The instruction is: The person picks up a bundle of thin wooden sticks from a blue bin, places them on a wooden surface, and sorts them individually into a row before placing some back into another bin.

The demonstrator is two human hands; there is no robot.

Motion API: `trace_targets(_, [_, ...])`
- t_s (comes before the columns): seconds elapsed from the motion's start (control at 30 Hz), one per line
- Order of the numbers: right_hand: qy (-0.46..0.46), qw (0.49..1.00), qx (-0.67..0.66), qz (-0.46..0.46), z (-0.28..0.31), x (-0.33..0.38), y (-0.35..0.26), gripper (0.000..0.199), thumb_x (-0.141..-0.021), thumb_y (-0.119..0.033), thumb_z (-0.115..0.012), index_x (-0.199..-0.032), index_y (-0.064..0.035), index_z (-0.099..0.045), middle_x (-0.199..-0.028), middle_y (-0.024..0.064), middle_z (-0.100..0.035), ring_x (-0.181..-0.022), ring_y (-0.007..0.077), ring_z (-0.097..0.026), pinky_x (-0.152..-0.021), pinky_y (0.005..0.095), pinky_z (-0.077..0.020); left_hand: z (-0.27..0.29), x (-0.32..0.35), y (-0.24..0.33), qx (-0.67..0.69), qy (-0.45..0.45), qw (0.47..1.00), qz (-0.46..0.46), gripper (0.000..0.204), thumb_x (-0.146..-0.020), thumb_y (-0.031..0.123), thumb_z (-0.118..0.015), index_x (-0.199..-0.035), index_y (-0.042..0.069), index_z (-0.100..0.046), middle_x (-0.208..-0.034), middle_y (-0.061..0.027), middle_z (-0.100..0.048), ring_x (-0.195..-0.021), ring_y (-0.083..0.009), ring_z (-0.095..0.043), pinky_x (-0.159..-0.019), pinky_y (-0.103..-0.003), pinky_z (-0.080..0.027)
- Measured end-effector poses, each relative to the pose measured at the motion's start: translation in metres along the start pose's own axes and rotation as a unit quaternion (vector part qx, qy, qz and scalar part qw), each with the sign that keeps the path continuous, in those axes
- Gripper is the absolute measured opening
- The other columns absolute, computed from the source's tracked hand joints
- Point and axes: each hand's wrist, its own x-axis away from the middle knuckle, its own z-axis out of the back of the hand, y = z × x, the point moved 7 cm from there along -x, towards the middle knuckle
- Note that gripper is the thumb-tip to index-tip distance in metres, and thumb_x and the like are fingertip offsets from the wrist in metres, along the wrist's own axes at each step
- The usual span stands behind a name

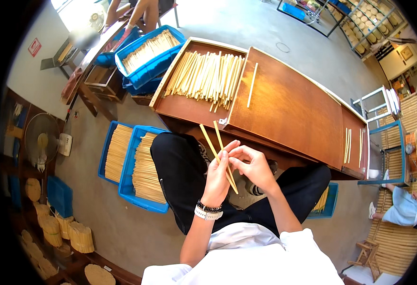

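My left hand [215, 179] is closed around two slim, pale wooden chopsticks [209, 141] above my lap. They cross one another in a narrow X, with their upper ends spread apart and their lower ends showing below the palm. A dark bead bracelet and a white-banded watch circle the left wrist. My right hand [256, 167] meets the left one at the sticks, its thumb and fingertips pressed together. Whatever lies in that pinch is hidden. Past my hands, a pile of similar sticks [203, 78] fills the left section of a brown wooden worktable [284, 109].
One stick [252, 85] lies alone on the raised board; a few more [347, 146] lie in the right section. Blue bins [144, 205] of sticks stand at my left, another bin [331, 204] at my right. A fan [42, 140] stands far left. Other people sit nearby.
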Motion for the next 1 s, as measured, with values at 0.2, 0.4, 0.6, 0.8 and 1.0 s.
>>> trace_targets(0.2, [-0.018,1.000,-0.012,0.020,0.007,0.001,-0.001,0.012,-0.087,-0.006,-0.068,-0.097,0.0011,-0.067,-0.082,0.0044,-0.069,-0.075,0.0092,-0.064,-0.069,0.0262,-0.0518,-0.010,-0.002,-0.004,0.009,-0.012,1.000,-0.001,0.047,-0.107,0.027,-0.038,-0.144,-0.002,-0.038,-0.142,-0.0125,-0.049,-0.122,-0.0199,-0.054,-0.104,-0.032,-0.044])
trace_targets(0.4, [-0.044,0.994,-0.096,-0.009,0.016,-0.005,0.000,0.015,-0.088,-0.006,-0.068,-0.101,-0.0007,-0.065,-0.088,0.0020,-0.067,-0.077,0.0087,-0.062,-0.066,0.0248,-0.0511,-0.019,-0.001,-0.002,0.002,-0.027,1.000,0.008,0.050,-0.107,0.029,-0.038,-0.147,0.001,-0.034,-0.146,-0.0105,-0.043,-0.128,-0.0186,-0.048,-0.107,-0.035,-0.040])
trace_targets(0.6, [0.232,0.970,0.029,0.069,0.121,-0.100,0.018,0.012,-0.087,-0.010,-0.069,-0.089,0.0004,-0.063,-0.075,0.0036,-0.065,-0.063,0.0098,-0.058,-0.056,0.0270,-0.0479,-0.015,0.006,0.005,-0.024,-0.018,1.000,-0.004,0.057,-0.104,0.038,-0.042,-0.148,0.003,-0.031,-0.150,-0.0139,-0.038,-0.141,-0.0243,-0.034,-0.116,-0.042,-0.028])
trace_targets(0.8, [0.355,0.913,0.201,0.019,0.171,-0.182,0.042,0.017,-0.077,-0.017,-0.074,-0.084,-0.0020,-0.068,-0.080,0.0149,-0.071,-0.072,0.0261,-0.069,-0.066,0.0368,-0.0530,-0.019,0.012,0.002,-0.026,-0.028,0.999,-0.002,0.057,-0.104,0.037,-0.042,-0.147,0.000,-0.032,-0.150,-0.0150,-0.037,-0.141,-0.0254,-0.034,-0.116,-0.042,-0.029])
trace_targets(1.0, [0.383,0.890,0.246,0.012,0.150,-0.187,0.024,0.012,-0.075,-0.014,-0.071,-0.081,-0.0046,-0.069,-0.079,0.0173,-0.070,-0.077,0.0329,-0.069,-0.070,0.0425,-0.0534,-0.010,0.015,0.003,-0.035,-0.010,0.999,-0.004,0.056,-0.105,0.036,-0.042,-0.147,0.000,-0.033,-0.151,-0.0147,-0.037,-0.141,-0.0255,-0.034,-0.116,-0.041,-0.029])
